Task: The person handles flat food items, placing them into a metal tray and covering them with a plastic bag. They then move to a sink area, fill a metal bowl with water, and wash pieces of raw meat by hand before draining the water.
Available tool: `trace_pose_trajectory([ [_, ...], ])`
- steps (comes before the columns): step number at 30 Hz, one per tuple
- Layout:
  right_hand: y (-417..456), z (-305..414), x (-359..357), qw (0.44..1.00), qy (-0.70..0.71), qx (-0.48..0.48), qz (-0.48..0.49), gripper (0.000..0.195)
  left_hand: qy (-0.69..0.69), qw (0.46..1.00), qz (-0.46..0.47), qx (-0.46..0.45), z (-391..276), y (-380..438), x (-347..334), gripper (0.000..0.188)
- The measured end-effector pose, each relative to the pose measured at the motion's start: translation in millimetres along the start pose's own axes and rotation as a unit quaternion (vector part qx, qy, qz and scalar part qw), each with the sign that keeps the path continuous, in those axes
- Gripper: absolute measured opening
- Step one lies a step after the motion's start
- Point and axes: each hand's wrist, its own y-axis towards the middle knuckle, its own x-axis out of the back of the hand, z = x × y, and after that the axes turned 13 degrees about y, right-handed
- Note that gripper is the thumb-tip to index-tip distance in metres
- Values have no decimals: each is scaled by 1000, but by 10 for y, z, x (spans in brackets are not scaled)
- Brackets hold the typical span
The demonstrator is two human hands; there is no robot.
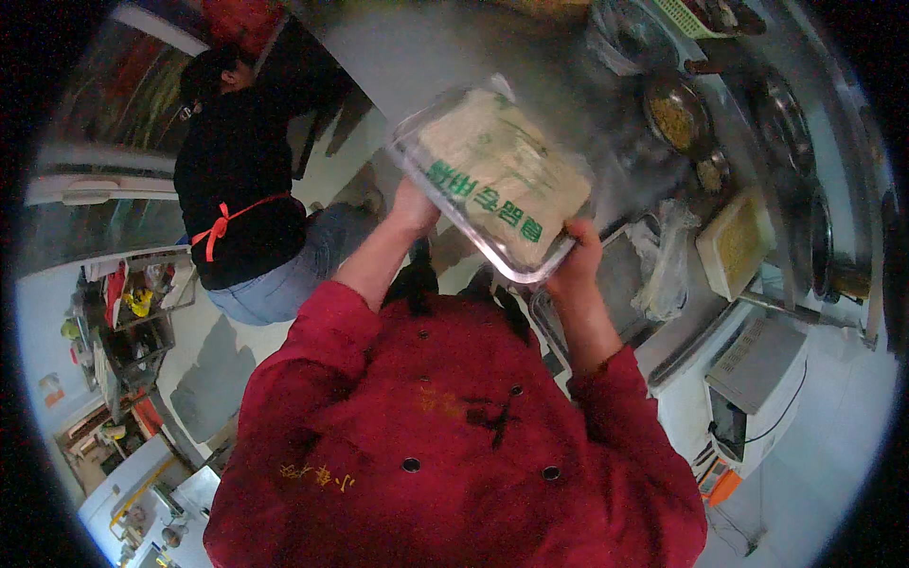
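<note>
A rectangular metal tray (pixel 508 266) is held up in front of my chest, tilted, by both hands. On it lies a full clear plastic bag (pixel 508 170) with green printing and pale contents that I cannot identify. My left hand (pixel 417 206) grips the tray's near left edge, its fingers partly hidden beneath. At the right corner my right hand (pixel 579 255) holds the rim, with the thumb up beside the bag. Behind the tray is a grey metal worktop (pixel 398 50).
A person (pixel 234 170) in a black top stands close at the left. Along the right worktop are a metal bowl of yellowish food (pixel 675 117), a smaller bowl (pixel 712 170), a white tub (pixel 735 245) and a crumpled plastic bag (pixel 667 266). A microwave oven (pixel 756 362) sits at lower right.
</note>
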Motion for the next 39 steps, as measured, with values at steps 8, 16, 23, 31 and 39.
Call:
trace_pose_trajectory([
  [8, -40, 16, 128, 993, 49, -8, 109, 74, 102, 990, -72, -65, -526, 174, -384, 46],
  [16, 110, 99, 333, 995, 29, 24, 88, 70, 214, 964, -155, -36, -457, 290, -452, 22],
  [23, 217, 228, 492, 997, -12, -33, 72, 71, -389, 900, 191, 45, -51, 232, -243, 46],
  [31, 364, -22, 893, 928, -354, 40, 109, 74, -398, 905, 23, 148, -288, 136, -632, 60],
  [39, 338, 432, 588, 982, -185, -26, 35, 74, -370, 910, 60, 175, -242, 62, -91, 67],
])
